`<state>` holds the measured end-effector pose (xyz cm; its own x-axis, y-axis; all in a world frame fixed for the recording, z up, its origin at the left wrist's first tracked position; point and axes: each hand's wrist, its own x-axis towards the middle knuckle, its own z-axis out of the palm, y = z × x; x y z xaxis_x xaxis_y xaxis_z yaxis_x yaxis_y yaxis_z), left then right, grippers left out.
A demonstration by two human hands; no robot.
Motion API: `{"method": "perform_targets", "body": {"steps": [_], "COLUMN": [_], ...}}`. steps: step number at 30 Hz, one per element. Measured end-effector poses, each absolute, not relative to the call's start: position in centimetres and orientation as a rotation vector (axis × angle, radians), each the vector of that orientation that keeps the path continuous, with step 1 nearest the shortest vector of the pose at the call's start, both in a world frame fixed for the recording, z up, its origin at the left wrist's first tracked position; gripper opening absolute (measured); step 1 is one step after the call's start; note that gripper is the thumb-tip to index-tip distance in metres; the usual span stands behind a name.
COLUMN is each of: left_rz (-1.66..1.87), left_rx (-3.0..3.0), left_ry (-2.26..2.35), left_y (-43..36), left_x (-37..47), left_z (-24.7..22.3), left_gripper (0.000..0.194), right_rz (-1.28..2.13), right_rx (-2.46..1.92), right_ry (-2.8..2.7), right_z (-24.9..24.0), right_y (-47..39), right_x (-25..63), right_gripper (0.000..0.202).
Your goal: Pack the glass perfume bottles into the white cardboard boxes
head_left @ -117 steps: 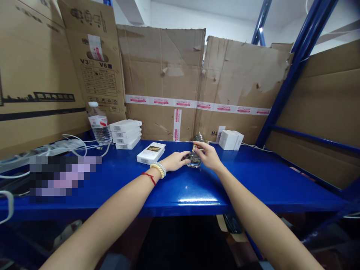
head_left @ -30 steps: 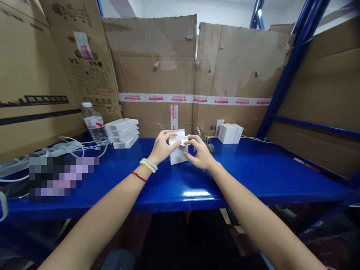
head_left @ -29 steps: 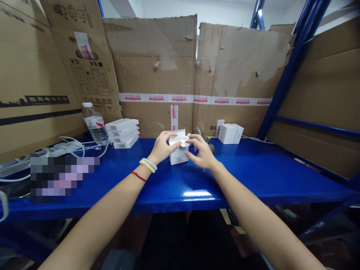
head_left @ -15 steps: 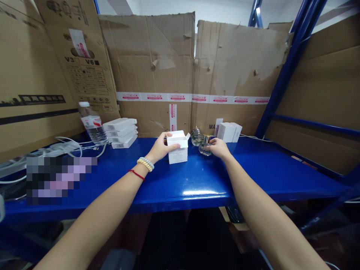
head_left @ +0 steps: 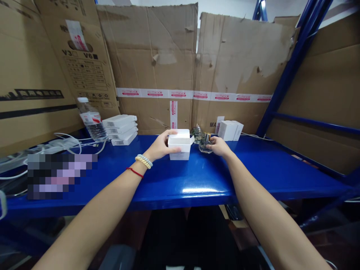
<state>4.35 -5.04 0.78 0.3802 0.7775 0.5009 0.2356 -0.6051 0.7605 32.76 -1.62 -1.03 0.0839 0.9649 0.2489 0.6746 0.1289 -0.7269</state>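
A small white carton (head_left: pixel 180 146) stands upright on the blue shelf, its top open and a side flap sticking out to the right. My left hand (head_left: pixel 163 145) grips it from the left, fingers behind and thumb across the front. To its right, my right hand (head_left: pixel 221 146) is closed on the right side of a clear glass perfume bottle (head_left: pixel 205 148) with a gold neck. The bottle is upright at the shelf surface. Just behind it is another glass bottle (head_left: pixel 197 132), partly covered by the first.
On the left are a stack of flat white boxes (head_left: pixel 120 129), a water bottle (head_left: pixel 91 120), and white cables (head_left: pixel 67 140) beside a blurred-out item. White boxes (head_left: pixel 230 130) stand at the back right. Cardboard sheets (head_left: pixel 152 71) wall the back of the blue shelf (head_left: pixel 261 165).
The view has shifted slightly. The carton now leans or turns a little, showing less of its inside. Both hands keep their holds on the carton and the perfume bottle.
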Motion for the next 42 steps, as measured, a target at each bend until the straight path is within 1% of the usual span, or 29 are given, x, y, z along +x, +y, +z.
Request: {"method": "perform_targets", "body": {"steps": [2, 4, 6, 9, 11, 14, 16, 17, 18, 20, 22, 23, 25, 28, 30, 32, 35, 37, 40, 42], "left_rz": [1.214, 1.244, 1.247, 1.087, 0.991, 1.075, 1.302, 1.452, 1.611, 1.875, 1.943, 1.908, 1.777, 1.570, 1.444, 1.346, 1.246, 1.234, 1.176, 0.985], "left_rx": [2.223, 2.403, 2.564, 2.786, 2.951, 3.236, 3.340, 3.332, 3.272, 3.003, 2.614, 2.420, 2.110, 1.829, 1.708, 1.611, 1.526, 1.495, 1.441, 1.439], "left_ry": [0.942, 0.993, 0.905, 0.634, 0.530, 0.301, 0.135, 0.122, 0.184, 0.483, 0.798, 0.892, 0.930, 0.903, 0.891, 0.862, 0.810, 0.805, 0.831, 0.833], "left_y": [-5.7, -6.3, -6.9, -7.8, -8.3, -8.6, -8.4, -8.2, -7.9, -7.3, -6.6, -6.2, -5.5, -4.6, -4.3, -4.2, -4.2, -4.3, -4.7, -5.1], "left_x": [4.4, 4.8, 5.3, 6.2, 6.8, 7.5, 7.8, 7.8, 7.8, 7.6, 7.0, 6.6, 5.9, 5.1, 5.1, 5.4, 5.9, 6.2, 6.6, 6.9], "left_z": [1.0, 1.4, 1.7, 2.2, 2.1, 1.3, 0.8, 0.5, 0.4, 0.3, 0.5, 0.6, 0.9, 1.0, 0.7, 0.4, -0.2, -0.4, -0.1, 0.4], "left_gripper": [0.071, 0.063, 0.043, 0.013, 0.004, 0.009, 0.012, 0.015, 0.020, 0.033, 0.045, 0.050, 0.059, 0.061, 0.058, 0.057, 0.060, 0.061, 0.057, 0.052], "right_rz": [0.481, 0.465, 0.444, 0.416, 0.397, 0.422, 0.469, 0.493, 0.514, 0.553, 0.593, 0.610, 0.636, 0.656, 0.632, 0.568, 0.438, 0.413, 0.560, 0.735], "right_rx": [-1.605, -1.601, -1.601, -1.590, -1.576, -1.562, -1.561, -1.563, -1.566, -1.569, -1.564, -1.559, -1.551, -1.510, -1.451, -1.436, -1.542, -1.592, -1.470, -1.276], "right_ry": [-1.671, -1.685, -1.706, -1.729, -1.736, -1.729, -1.708, -1.696, -1.687, -1.676, -1.665, -1.661, -1.652, -1.629, -1.648, -1.687, -1.688, -1.625, -1.417, -1.244], "right_z": [-1.0, -1.0, -1.0, -1.0, -0.9, -1.0, -1.0, -1.0, -1.1, -1.2, -1.2, -1.2, -1.3, -1.3, -1.3, -1.1, -0.7, -0.2, 0.6, 1.2], "right_y": [-1.7, -1.8, -1.8, -1.9, -2.0, -2.0, -2.0, -1.9, -1.8, -1.6, -1.5, -1.4, -1.3, -1.3, -1.4, -1.5, -1.9, -2.2, -2.7, -3.2], "right_x": [32.7, 32.6, 32.5, 32.4, 32.3, 32.3, 32.3, 32.3, 32.4, 32.5, 32.6, 32.7, 32.7, 32.6, 32.5, 32.4, 32.4, 32.4, 31.9, 31.3], "right_gripper": [0.022, 0.021, 0.019, 0.019, 0.021, 0.023, 0.025, 0.026, 0.027, 0.030, 0.035, 0.038, 0.042, 0.043, 0.039, 0.031, 0.022, 0.018, 0.018, 0.022]}}
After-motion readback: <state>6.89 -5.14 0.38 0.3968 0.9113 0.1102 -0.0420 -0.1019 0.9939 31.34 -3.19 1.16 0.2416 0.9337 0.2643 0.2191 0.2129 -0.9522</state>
